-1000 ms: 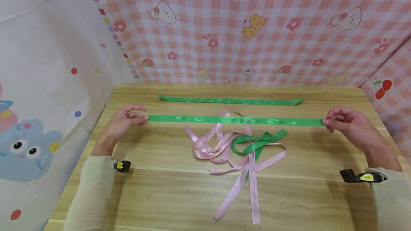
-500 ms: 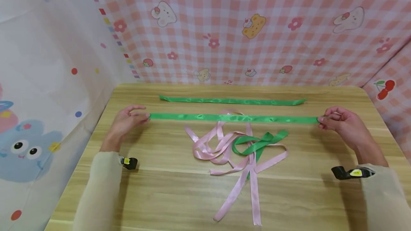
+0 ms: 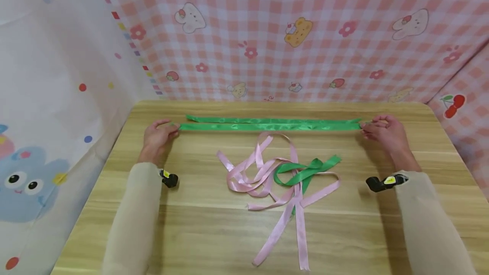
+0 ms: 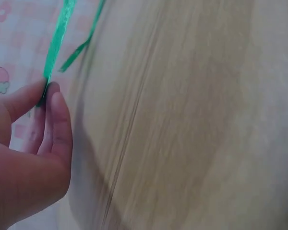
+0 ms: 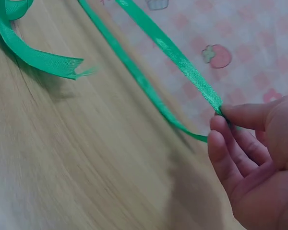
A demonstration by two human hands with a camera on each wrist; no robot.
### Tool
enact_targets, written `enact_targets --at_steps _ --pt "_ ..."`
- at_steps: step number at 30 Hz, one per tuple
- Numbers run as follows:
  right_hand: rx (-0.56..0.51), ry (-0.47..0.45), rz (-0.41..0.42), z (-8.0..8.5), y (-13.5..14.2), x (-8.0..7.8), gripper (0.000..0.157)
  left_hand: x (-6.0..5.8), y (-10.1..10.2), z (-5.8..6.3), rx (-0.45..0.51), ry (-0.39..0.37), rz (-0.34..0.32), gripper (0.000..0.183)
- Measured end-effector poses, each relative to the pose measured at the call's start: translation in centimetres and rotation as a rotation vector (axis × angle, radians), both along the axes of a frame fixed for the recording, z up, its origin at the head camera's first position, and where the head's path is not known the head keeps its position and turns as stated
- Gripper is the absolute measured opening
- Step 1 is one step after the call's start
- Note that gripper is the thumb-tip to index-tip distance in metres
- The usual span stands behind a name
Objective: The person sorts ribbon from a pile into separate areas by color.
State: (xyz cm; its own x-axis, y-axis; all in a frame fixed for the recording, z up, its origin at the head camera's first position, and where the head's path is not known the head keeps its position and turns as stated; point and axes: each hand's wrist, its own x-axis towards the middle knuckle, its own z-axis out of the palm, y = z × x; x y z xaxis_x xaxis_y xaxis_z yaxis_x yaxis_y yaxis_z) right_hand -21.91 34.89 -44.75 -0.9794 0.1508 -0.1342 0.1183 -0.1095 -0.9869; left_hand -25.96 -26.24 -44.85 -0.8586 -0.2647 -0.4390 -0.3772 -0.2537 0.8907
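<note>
A green satin ribbon is stretched straight between my two hands above the back of the table. My left hand pinches its left end between thumb and fingertips, as the left wrist view also shows. At the other end, the thumb and index finger of my right hand pinch the ribbon tip. Just behind it, a second green ribbon lies flat along the back of the table, its ends slightly turned up. In the head view the held ribbon runs parallel to that one, right along its front edge.
Loose pink ribbons lie tangled in the middle of the wooden table. A looped green ribbon lies among them on the right side. A pink checked cloth hangs behind the table's back edge.
Both hands have moved away from the body, towards the back of the table, carrying the green ribbon close to the lying one. The hands have also come somewhat nearer each other.
</note>
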Motion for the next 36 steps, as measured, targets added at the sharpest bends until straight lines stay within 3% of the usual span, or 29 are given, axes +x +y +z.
enact_targets --at_steps 5,14,20,28,36 --pt "0.063 -0.081 -0.082 -0.6 -0.5 -0.9 0.029 -1.1 0.3 -0.8 -0.029 -0.009 0.092 0.055" --pt "0.041 -0.155 -0.221 -2.2 -1.2 -1.3 0.034 -1.3 1.3 -1.1 -0.029 -0.019 0.120 0.040" --pt "0.122 -0.160 -0.219 -2.6 -1.2 -1.5 0.033 -1.4 1.8 -1.2 0.025 -0.014 0.171 0.038" --pt "0.209 -0.217 -0.258 -3.0 -1.3 -2.0 0.034 -1.6 1.8 -1.8 -0.094 -0.048 0.176 0.033" --pt "0.218 -0.220 -0.272 -3.0 -1.3 -1.9 0.035 -1.7 1.9 -1.7 -0.139 -0.064 0.168 0.037"
